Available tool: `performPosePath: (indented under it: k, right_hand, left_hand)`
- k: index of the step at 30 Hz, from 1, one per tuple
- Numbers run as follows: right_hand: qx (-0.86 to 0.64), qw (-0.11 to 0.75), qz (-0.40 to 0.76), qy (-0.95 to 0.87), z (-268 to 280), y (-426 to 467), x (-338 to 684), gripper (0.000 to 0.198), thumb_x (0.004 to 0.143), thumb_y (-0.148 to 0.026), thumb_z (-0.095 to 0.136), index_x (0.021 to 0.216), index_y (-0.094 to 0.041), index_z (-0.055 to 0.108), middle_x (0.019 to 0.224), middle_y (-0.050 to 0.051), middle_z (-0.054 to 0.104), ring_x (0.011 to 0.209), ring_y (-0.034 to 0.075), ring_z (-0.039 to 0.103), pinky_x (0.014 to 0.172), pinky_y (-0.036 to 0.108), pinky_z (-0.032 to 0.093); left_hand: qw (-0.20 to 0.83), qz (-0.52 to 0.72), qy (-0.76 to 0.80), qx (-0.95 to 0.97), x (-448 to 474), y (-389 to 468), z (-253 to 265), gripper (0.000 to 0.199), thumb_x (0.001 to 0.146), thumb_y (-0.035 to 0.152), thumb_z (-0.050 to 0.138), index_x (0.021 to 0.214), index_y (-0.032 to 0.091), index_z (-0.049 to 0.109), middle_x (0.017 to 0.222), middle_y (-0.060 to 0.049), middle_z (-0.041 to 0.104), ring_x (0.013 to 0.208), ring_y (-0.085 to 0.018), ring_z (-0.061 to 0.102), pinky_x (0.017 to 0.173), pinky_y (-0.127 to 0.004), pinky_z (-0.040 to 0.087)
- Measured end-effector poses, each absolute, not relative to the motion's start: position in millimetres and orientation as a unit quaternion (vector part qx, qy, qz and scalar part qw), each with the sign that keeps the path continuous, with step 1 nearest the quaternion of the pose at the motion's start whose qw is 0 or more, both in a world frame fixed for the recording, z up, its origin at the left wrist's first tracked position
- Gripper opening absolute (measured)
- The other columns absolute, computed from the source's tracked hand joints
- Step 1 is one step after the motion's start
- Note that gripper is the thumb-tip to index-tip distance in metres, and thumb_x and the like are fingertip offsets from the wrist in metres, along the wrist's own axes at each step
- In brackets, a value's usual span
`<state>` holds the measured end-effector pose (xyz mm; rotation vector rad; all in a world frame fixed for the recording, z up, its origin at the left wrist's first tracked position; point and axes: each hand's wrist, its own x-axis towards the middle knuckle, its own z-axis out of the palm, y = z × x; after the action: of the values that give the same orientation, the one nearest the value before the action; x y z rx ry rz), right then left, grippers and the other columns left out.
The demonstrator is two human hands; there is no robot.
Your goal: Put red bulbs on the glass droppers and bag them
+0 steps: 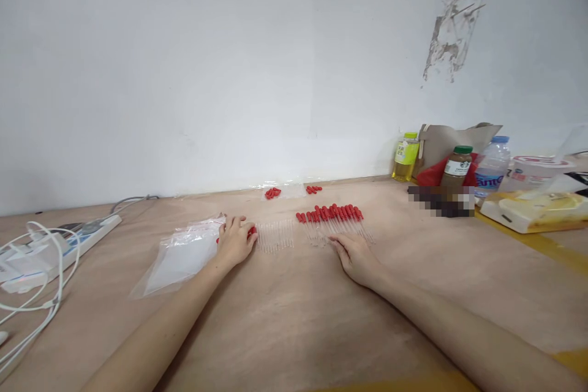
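Observation:
My left hand (236,243) rests over some red rubber bulbs (252,231), its bent fingers apart; the palm hides most of these bulbs. Beside it, to the right, lies a row of bare clear glass tubes (275,236). Farther right is a row of droppers (337,214), clear tubes fitted with red bulbs that point toward the wall. At the near ends of these droppers, my right hand (356,257) has thumb and fingertips pinched together on a thin dropper tube. Clear plastic bags (179,257) lie flat left of my left hand.
Two small groups of red bulbs (272,193) lie on clear plastic near the wall. At left are a power strip (92,234) and tangled white cables (59,282). Bottles (457,168), a grey bag (441,141) and a tissue pack (528,211) stand at right.

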<state>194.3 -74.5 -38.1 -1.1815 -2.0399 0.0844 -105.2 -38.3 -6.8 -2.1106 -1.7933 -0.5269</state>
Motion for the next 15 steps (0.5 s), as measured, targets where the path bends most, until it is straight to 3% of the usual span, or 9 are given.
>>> performPosePath:
  k: [10,15]
  right_hand:
    - [-0.442,0.419,0.058,-0.791,-35.6,-76.0,195.9,0.016,0.084,-0.020,0.033,0.081,-0.016,0.048,0.075,0.005,0.054,0.068,0.015,0.050,0.062,0.025,0.039]
    - [-0.399,0.428,0.057,-0.809,-38.0,-74.7,192.4,0.015,0.083,-0.017,0.035,0.083,-0.017,0.050,0.077,0.005,0.056,0.070,0.015,0.051,0.064,0.027,0.041]
  left_hand:
    - [0.116,-0.293,-0.571,-0.758,-98.9,-51.6,3.7,0.011,0.078,0.028,0.049,0.079,0.019,0.055,0.086,-0.004,0.059,0.087,-0.020,0.050,0.079,-0.032,0.036]
    - [-0.173,-0.446,-0.518,-0.710,-77.8,-79.9,-1.9,0.016,0.076,0.032,0.053,0.080,0.017,0.050,0.069,0.000,0.059,0.061,-0.013,0.055,0.057,-0.023,0.041]
